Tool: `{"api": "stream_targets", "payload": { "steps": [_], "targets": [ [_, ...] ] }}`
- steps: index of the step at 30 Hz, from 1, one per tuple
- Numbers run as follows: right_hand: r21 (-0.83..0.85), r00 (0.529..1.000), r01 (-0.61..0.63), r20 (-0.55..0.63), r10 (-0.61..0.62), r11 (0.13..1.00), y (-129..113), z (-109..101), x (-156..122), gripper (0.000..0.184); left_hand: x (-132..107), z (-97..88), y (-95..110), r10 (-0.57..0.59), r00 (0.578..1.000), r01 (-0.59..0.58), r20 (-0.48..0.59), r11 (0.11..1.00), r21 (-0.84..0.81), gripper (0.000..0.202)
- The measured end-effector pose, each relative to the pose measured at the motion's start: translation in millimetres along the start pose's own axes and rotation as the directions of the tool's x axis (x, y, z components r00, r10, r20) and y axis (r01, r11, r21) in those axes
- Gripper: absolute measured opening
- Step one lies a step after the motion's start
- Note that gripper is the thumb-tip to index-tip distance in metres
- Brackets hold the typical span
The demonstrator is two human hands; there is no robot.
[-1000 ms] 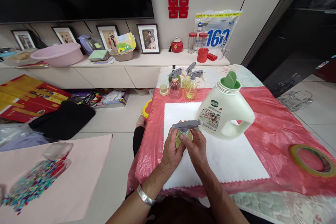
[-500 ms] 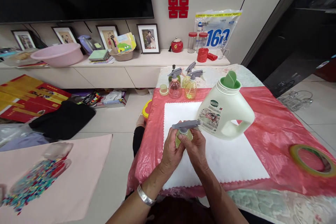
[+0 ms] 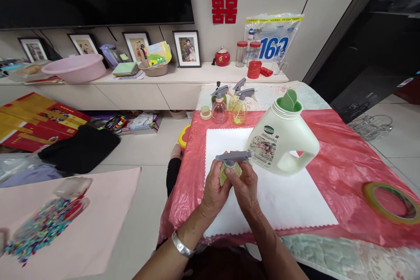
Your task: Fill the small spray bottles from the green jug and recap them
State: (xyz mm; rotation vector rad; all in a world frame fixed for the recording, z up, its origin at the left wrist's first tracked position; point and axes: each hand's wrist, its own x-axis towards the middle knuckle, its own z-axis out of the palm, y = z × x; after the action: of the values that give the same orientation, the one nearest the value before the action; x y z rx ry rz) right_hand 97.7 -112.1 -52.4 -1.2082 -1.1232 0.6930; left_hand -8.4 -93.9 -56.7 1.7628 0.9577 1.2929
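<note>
Between my two hands is a small yellow-green spray bottle [image 3: 230, 172] with a grey trigger head on top. My left hand [image 3: 212, 189] wraps its left side, and my right hand [image 3: 245, 186] grips it from the right with the thumb across the front below the head. Both hands hide much of the bottle. Just beyond them to the right stands a large pale green detergent jug [image 3: 282, 140], uncapped, with a green spout showing. A white scallop-edged mat [image 3: 272, 210] lies beneath the hands and the jug.
Farther back stand a pink spray bottle [image 3: 219, 111], a yellow spray bottle [image 3: 239, 113] and others behind them. A cap [image 3: 205, 113] sits to their left. Tape [image 3: 392, 203] lies at right on the red plastic sheet [image 3: 348, 157]. Beads [image 3: 39, 232] cover part of a pink surface at left.
My hands keep the same hold on the spray bottle, with hardly any movement. The whole view has shifted very slightly.
</note>
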Motion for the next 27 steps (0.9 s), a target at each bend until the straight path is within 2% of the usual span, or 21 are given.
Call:
{"api": "stream_targets", "payload": {
  "steps": [3,7,16,27],
  "targets": [
    [0.004,1.000,0.002,-0.010,-0.002,1.000,0.7,1.3,0.1,0.034,-0.4,-0.1,0.4,0.015,1.000,-0.015,-0.013,1.000,-0.001,0.046],
    [0.008,0.999,0.019,0.032,-0.019,1.000,-4.3,-1.7,0.6,0.038,-0.6,-0.2,0.5,0.015,1.000,-0.015,0.002,1.000,0.006,0.044],
    [-0.004,0.999,0.042,0.009,-0.042,0.999,-3.4,-0.7,0.4,0.029,-1.8,-0.1,-3.5,0.023,1.000,-0.022,-0.006,0.998,0.053,0.045],
    [-0.033,0.996,0.084,0.033,-0.083,0.996,-7.8,-3.5,2.7,0.034,-0.2,-1.0,-2.3,0.031,0.999,-0.032,0.005,0.998,0.058,0.045]
  ]
}}
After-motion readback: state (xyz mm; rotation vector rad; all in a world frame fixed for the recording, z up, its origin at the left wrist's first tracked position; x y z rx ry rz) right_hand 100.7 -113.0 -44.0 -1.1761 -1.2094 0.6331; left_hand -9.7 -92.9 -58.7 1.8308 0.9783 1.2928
